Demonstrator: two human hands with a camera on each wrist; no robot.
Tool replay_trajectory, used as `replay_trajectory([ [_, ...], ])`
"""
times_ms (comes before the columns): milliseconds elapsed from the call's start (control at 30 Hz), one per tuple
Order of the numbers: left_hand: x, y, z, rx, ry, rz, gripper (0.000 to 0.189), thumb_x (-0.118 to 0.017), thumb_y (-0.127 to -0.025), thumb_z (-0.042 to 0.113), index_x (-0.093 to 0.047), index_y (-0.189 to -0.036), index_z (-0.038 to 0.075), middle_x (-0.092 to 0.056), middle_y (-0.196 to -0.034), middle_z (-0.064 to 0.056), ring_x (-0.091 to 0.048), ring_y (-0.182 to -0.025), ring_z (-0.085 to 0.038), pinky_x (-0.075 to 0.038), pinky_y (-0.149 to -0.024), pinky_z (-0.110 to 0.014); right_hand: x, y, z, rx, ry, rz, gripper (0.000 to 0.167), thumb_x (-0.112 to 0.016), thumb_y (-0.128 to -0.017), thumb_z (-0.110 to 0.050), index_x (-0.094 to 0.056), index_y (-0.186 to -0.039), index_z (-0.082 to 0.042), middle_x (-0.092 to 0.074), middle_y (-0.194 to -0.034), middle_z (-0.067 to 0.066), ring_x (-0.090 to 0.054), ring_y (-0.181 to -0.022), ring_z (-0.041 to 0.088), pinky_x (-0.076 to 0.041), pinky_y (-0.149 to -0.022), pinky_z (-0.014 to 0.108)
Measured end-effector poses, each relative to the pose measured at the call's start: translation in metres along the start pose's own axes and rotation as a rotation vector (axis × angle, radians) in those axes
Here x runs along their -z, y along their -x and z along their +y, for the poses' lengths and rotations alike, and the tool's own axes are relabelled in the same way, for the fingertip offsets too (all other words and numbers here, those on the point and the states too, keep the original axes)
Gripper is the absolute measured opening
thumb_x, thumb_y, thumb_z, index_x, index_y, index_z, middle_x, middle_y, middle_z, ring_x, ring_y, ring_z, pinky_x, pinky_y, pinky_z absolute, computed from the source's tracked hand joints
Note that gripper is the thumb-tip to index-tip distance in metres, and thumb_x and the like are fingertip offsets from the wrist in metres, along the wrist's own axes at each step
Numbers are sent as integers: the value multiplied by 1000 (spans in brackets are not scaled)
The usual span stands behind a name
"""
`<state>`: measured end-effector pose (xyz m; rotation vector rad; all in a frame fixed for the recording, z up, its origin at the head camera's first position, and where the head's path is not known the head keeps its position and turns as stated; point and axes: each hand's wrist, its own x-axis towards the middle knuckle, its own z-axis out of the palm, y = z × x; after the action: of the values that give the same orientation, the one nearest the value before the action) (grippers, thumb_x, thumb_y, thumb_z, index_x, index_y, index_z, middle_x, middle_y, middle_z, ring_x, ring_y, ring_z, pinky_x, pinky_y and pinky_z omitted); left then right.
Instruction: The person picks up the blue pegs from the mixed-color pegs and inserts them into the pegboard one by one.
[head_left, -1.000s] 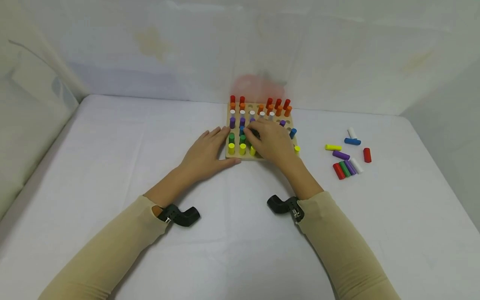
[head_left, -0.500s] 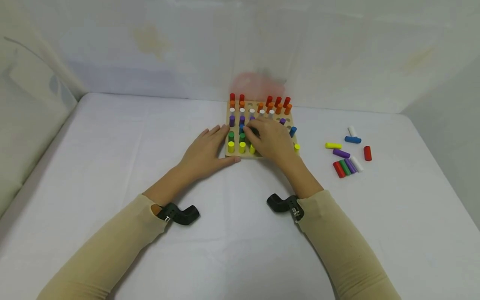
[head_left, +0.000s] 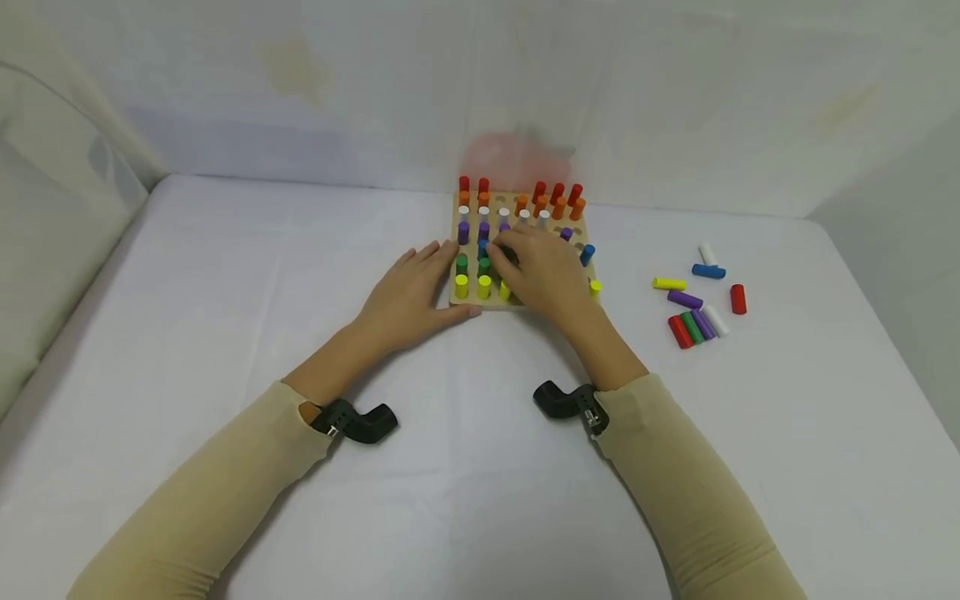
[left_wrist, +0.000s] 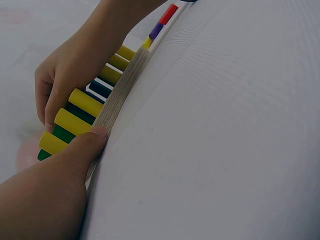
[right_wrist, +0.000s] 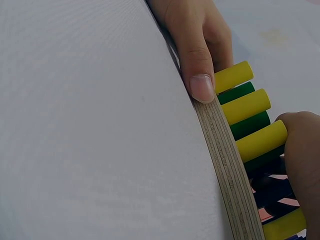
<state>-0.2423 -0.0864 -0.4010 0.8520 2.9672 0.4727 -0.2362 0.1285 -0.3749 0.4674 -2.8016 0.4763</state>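
Observation:
A wooden pegboard [head_left: 491, 307] stands at the back middle of the table with rows of upright colored pegs. My left hand [head_left: 405, 292] lies at its front left corner, fingers straight along the left side. In the right wrist view, the left thumb [right_wrist: 202, 87] presses on the board's layered front edge. Over the middle of the board, my right hand [head_left: 551, 271] pinches a blue peg [head_left: 483, 249] standing in the second column. The right hand and wrist hide several pegs and holes behind them. Yellow pegs [left_wrist: 74, 121] fill the front row's left part.
Loose pegs lie right of the board: a yellow one [head_left: 669, 284], a blue one [head_left: 708, 272], a lone red one [head_left: 738, 299] and several others. A white cloth covers the table [head_left: 465, 467], with a white backdrop [head_left: 375, 100] close behind the board.
The whole scene sits slightly higher in the head view. Both hands and the pegs keep nearly the same places.

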Motion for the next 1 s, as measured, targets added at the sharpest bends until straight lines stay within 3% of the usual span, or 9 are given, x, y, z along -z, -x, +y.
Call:
replay_trajectory([
  [1000, 8, 5, 4, 14, 9, -23, 101, -62, -88, 70, -25, -161, 10, -31, -166, -12, -26, -156, -31, -18, -131, -47, 4, 1, -5, 5, 11, -11, 34, -51, -105, -38, -74, -112, -14, -76, -110, 4, -70, -100, 24, -60, -86, 38],
])
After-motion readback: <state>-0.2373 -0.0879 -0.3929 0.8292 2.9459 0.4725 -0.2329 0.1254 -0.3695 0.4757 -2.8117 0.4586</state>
